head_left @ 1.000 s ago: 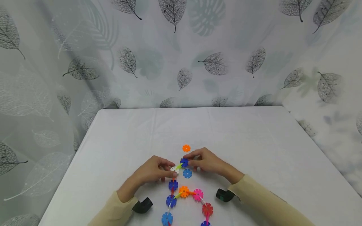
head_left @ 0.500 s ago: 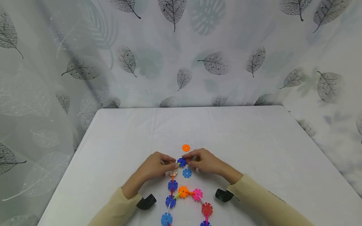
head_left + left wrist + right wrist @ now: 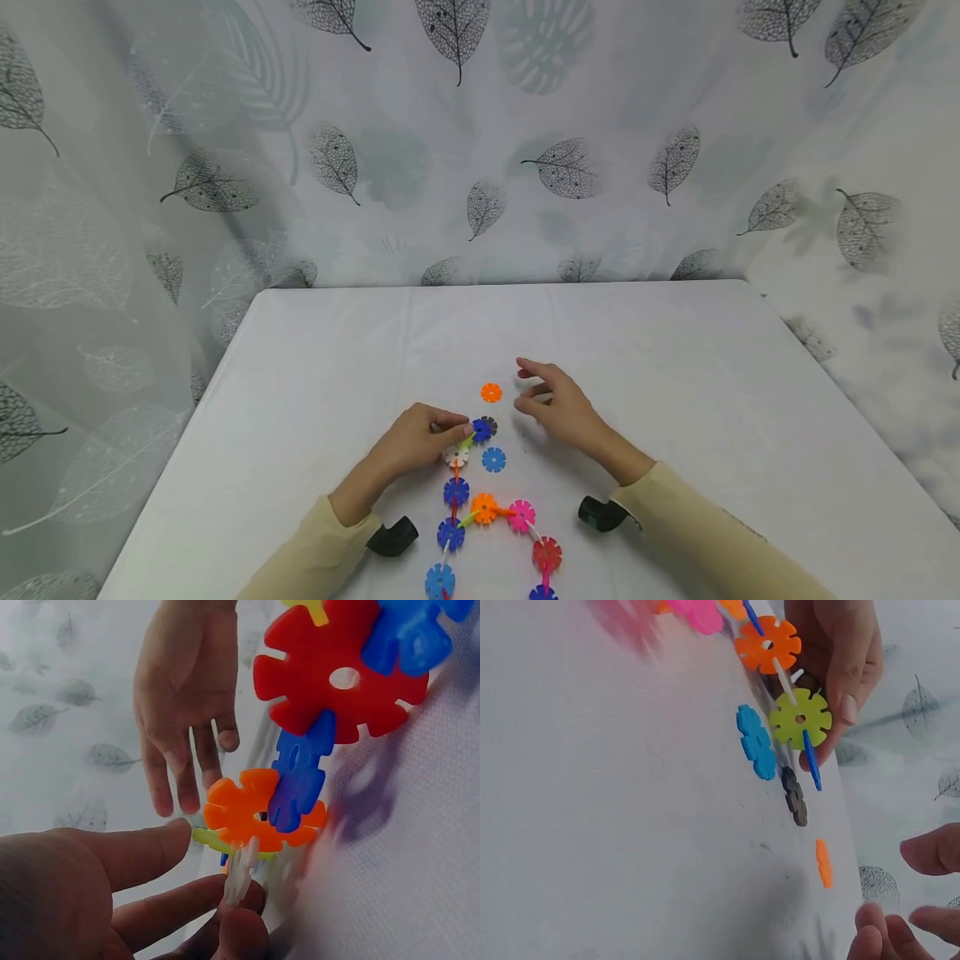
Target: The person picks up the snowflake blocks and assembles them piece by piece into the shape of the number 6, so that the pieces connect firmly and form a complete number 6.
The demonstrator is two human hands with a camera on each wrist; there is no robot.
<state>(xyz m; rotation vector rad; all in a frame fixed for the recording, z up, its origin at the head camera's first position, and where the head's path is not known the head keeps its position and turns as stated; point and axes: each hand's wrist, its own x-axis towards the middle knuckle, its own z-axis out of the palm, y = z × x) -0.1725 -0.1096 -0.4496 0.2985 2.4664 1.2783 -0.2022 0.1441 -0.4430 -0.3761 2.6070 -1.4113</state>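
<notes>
Slotted interlocking discs are joined edge to edge into a chain on the table. My left hand (image 3: 420,435) holds the chain's far end, with thumb and fingers at the yellow-green disc (image 3: 801,718). Into that disc is slotted a dark blue disc (image 3: 481,430), the last one of the chain. A white disc (image 3: 456,455) joins on the near side, under the left fingers. My right hand (image 3: 562,410) is off to the right, holding nothing, its fingers bent and spread apart. Nearest to it are a loose orange disc (image 3: 491,392) and a loose dark grey disc (image 3: 795,796).
A loose light blue disc (image 3: 493,459) lies beside the chain's end. Nearer me, the chain branches through an orange disc (image 3: 484,508), a pink disc (image 3: 522,517) and a red disc (image 3: 547,553), running past the bottom edge. A leaf-patterned curtain (image 3: 480,150) hangs behind the white table (image 3: 337,350).
My right hand has let go of the dark blue disc and moved up and right, uncovering the dark grey disc. My left hand has shifted from the white disc towards the chain's end.
</notes>
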